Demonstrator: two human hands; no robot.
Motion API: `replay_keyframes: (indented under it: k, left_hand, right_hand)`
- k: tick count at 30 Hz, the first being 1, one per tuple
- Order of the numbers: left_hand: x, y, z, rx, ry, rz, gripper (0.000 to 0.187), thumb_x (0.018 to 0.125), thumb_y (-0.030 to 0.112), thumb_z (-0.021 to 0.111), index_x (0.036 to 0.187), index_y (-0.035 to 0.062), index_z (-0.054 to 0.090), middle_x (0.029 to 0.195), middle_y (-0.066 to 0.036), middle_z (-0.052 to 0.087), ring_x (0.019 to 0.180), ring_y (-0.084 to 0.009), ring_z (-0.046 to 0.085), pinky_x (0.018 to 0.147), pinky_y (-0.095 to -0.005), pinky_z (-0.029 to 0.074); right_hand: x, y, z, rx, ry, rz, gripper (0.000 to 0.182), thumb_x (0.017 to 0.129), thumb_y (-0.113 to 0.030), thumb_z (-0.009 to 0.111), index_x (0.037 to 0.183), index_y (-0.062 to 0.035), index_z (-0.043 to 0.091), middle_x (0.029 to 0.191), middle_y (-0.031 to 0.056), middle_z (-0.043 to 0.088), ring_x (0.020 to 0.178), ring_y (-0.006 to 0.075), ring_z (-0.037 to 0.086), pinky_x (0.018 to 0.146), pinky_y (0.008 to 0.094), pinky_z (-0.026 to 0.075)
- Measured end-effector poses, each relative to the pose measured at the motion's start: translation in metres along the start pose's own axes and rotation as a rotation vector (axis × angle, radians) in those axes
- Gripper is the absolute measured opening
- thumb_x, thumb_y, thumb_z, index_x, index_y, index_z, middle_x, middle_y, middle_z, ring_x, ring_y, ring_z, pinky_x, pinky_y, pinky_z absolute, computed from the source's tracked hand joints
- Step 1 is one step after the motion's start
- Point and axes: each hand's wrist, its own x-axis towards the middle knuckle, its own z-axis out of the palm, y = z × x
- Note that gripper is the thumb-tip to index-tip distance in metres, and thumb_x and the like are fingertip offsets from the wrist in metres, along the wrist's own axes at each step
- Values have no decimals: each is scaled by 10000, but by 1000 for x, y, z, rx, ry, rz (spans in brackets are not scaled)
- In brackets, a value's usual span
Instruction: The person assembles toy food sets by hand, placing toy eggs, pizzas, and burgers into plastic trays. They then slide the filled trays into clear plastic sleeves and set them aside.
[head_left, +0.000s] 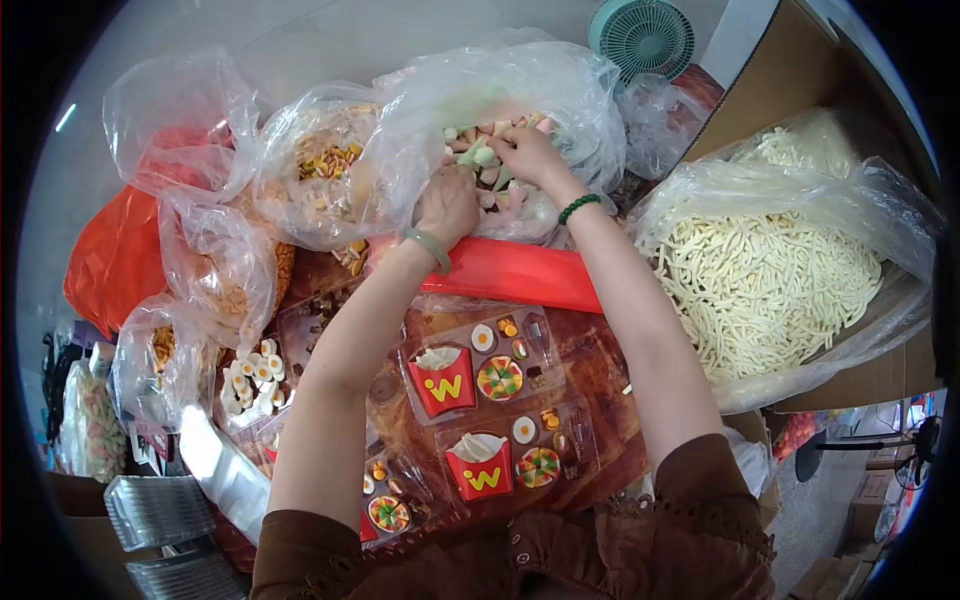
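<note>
Two clear trays [500,405] of toy-like sweets, each with a red fry carton, lie nearest on the wooden surface [600,400], between the forearms. Beyond them both hands reach into an open bag [520,90] of pastel candies [490,170]. The left hand [447,205] is clenched on the bag's edge; the right hand [530,152] pinches candies. A box [790,70] of pale sticks sits right.

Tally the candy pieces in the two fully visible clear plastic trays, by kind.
Red fry-box candies with a yellow W: 2
Round pizza-shaped gummies: 2
Fried-egg gummies: 2
Total: 6
Smaller pieces in the side pockets are too small to count.
</note>
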Motion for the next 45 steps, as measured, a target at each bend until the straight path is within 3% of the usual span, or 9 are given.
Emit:
replay_keyframes:
  k: [7, 9, 13, 15, 21, 27, 30, 38, 45]
  left_hand:
    - [-12, -15, 0, -283, 109, -92, 170, 745, 78, 643, 892, -1, 616, 839, -190, 641, 825, -337, 635, 735, -427, 492]
    - [-16, -16, -10, -345, 64, -105, 198, 738, 77, 668, 919, 5, 630, 851, -181, 645, 826, -340, 631, 740, -425, 487]
    - [-31, -11, -28, -504, 128, -202, 253, 742, 70, 702, 983, 6, 660, 863, -167, 668, 769, -273, 651, 702, -361, 499]
    - [-37, -5, -40, -536, 168, -221, 257, 755, 61, 704, 1002, 6, 665, 846, -157, 678, 734, -229, 659, 673, -327, 505]
    - [-57, 8, -77, -850, 418, -230, 221, 775, 16, 687, 996, 30, 693, 711, -54, 668, 627, -60, 577, 565, -243, 482]
    - [-79, 11, -97, -1370, 396, -348, 157, 836, 5, 657, 986, -40, 656, 881, -72, 685, 782, -114, 641, 667, -229, 532]
    - [-104, 19, -122, -1417, 396, -327, 136, 837, -17, 647, 971, -45, 651, 892, -92, 684, 798, -132, 654, 712, -245, 550]
    - [-182, 44, -176, -1421, 372, -433, 163, 842, -8, 652, 1000, -46, 648, 905, -77, 684, 788, -111, 648, 723, -219, 528]
    - [-256, 37, -196, -1126, 384, -269, 250, 816, -32, 668, 1065, -25, 650, 956, -68, 686, 853, -112, 643, 737, -233, 541]
  right_hand:
    - [49, 7, 30, 7, -157, 255, 308, 819, -330, 600, 921, -54, 689, 849, 142, 686, 792, 263, 667, 736, 327, 510]
    - [56, 10, 39, 272, -164, 431, 286, 831, -262, 626, 841, 21, 667, 726, 50, 639, 637, 125, 640, 557, 280, 485]
    - [43, 4, 26, 117, -181, 323, 287, 844, -259, 628, 881, 23, 665, 773, 46, 647, 647, 116, 640, 558, 256, 487]
    - [32, 13, 22, 303, 13, 147, 313, 850, -281, 599, 957, 3, 677, 833, 95, 679, 679, 181, 661, 670, 293, 536]
    - [-59, -22, -51, 1397, -272, 437, 232, 939, -221, 547, 1104, -62, 576, 776, 53, 621, 487, 51, 435, 392, 175, 261]
    - [-185, -35, -71, 754, -169, 179, 246, 929, -201, 582, 1115, -51, 641, 773, 35, 643, 502, 42, 462, 450, 164, 353]
    - [-223, -40, -71, -85, 39, -519, 235, 874, -141, 614, 1105, -149, 659, 802, 47, 667, 609, 152, 588, 524, 290, 467]
    - [-246, -59, -76, -577, -243, -740, 235, 816, -180, 634, 1051, -185, 645, 700, 41, 560, 644, 237, 589, 555, 343, 479]
    - [-305, -89, -111, -341, -148, -358, 151, 805, -181, 677, 828, -61, 587, 756, 104, 589, 718, 298, 590, 606, 379, 477]
